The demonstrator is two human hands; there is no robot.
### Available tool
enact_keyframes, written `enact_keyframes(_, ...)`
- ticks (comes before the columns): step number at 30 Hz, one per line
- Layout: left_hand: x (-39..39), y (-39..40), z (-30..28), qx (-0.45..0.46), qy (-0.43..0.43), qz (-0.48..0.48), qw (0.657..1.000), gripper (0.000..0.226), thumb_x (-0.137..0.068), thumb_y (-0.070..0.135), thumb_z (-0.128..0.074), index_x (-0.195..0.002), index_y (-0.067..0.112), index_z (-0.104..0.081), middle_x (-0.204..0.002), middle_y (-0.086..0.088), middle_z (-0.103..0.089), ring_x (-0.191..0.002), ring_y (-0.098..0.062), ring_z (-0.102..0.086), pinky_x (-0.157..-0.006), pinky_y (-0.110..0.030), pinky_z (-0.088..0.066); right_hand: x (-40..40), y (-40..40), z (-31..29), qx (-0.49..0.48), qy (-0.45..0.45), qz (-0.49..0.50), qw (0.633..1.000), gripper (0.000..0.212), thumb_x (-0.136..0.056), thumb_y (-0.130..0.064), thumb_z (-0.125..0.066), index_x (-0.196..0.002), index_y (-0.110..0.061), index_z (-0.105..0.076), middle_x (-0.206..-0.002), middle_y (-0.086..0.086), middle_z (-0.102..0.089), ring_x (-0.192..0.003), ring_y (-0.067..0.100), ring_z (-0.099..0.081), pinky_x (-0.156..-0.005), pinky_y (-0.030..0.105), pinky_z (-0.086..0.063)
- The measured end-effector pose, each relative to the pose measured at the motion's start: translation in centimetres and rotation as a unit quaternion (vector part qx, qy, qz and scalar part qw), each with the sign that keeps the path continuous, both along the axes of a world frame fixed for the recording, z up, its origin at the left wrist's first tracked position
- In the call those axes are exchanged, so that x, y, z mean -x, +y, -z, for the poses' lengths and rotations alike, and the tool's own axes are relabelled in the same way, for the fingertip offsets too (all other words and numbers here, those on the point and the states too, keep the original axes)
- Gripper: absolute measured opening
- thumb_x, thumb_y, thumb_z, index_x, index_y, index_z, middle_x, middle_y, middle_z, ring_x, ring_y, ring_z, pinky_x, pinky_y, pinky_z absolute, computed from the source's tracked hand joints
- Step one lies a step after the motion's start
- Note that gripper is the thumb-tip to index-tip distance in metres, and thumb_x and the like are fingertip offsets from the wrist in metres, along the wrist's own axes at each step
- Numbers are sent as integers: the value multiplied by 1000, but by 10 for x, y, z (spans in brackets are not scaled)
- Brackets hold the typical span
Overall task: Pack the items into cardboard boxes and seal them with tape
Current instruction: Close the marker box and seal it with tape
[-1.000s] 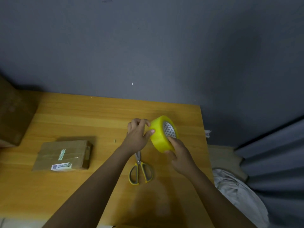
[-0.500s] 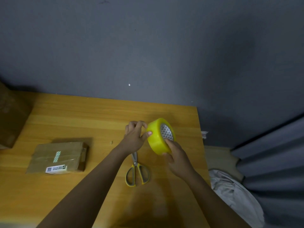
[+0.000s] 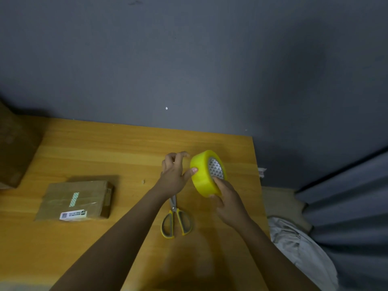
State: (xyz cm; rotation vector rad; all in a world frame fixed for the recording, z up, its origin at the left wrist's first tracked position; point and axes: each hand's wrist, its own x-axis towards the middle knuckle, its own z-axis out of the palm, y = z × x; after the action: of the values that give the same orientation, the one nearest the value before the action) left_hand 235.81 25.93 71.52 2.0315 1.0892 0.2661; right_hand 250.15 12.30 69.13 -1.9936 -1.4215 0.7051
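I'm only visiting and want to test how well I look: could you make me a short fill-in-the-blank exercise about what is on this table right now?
1. The right hand holds a roll of ____ packing tape.
2. The left hand's ____ touches the roll's outer face.
3. The grey-and-yellow-handled scissors lie on the wooden table, partly under the ____ arm.
4. The small brown cardboard parcel with a white label lies to the ____ of the scissors.

Missing words: yellow; thumb; left; left
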Motion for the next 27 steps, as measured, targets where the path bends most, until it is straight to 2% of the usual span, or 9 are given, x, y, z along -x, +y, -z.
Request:
enact_keyframes(3, 0, 1, 1, -16, -4, 4, 1000, 42, -95, 40, -52, -129, 17, -45, -131, -14, -29, -125, -30, -28, -100, -37, -26, 0, -1, -1, -4, -3, -4, 1000, 53, -97, -15, -53, -146, -7, -34, -145, 12, -41, -134, 25, -39, -103, 27, -33)
enact_keyframes(10, 2, 7, 0, 9, -6, 24, 1000, 34, -96, 37, -52, -120, 14, -47, -127, -11, -31, -122, -25, -27, -95, -31, -21, 2, -2, 0, -2, -5, 1, 1000, 53, -97, -15, -53, -146, -9, -34, -145, 11, -41, -133, 25, -39, -99, 23, -31)
enact_keyframes(13, 4, 5, 4, 24, -9, 32, 999, 21, -96, 36, -53, -105, 17, -47, -119, -7, -31, -120, -26, -28, -95, -29, -20, 3, -4, 3, 8, -1, 1, 1000, 53, -98, -17, -52, -146, -9, -33, -146, 11, -39, -134, 24, -37, -101, 24, -30)
enact_keyframes(15, 4, 2, 5, 7, -25, 6, 1000, 24, -94, 36, -56, -106, 17, -48, -119, -8, -33, -119, -27, -30, -94, -31, -24, 5, -3, 3, 11, 2, 5, 1000, 53, -98, -17, -52, -147, -9, -33, -146, 11, -40, -134, 24, -38, -103, 26, -32)
enact_keyframes(18, 4, 3, 5, -54, -7, -22, 998, 48, -89, 43, -60, -130, 17, -52, -132, -12, -35, -125, -28, -30, -101, -37, -30, 7, -1, 3, 10, 6, 12, 1000, 53, -97, -16, -53, -147, -9, -34, -145, 11, -41, -134, 24, -38, -104, 29, -33)
enact_keyframes(19, 4, 4, 5, -74, 4, -24, 997, 50, -88, 45, -61, -130, 19, -55, -135, -11, -37, -128, -28, -29, -102, -38, -30, 8, -1, 3, 10, 5, 14, 1000, 53, -97, -16, -53, -147, -9, -34, -146, 11, -41, -134, 24, -38, -104, 30, -33)
enact_keyframes(23, 5, 5, 2, -119, -5, -45, 992, 44, -83, 45, -67, -116, 16, -68, -130, -5, -50, -128, -25, -33, -100, -34, -30, 8, 1, 3, 10, -1, 13, 1000, 54, -98, -18, -53, -147, -10, -33, -147, 10, -40, -135, 23, -37, -105, 28, -32)
enact_keyframes(27, 6, 8, 2, -114, -34, -70, 990, 22, -88, 28, -66, -105, 15, -73, -125, -7, -55, -126, -28, -38, -98, -32, -28, 7, 0, 1, 14, -6, 3, 1000, 54, -98, -19, -52, -148, -11, -32, -148, 8, -37, -137, 23, -35, -106, 30, -33)
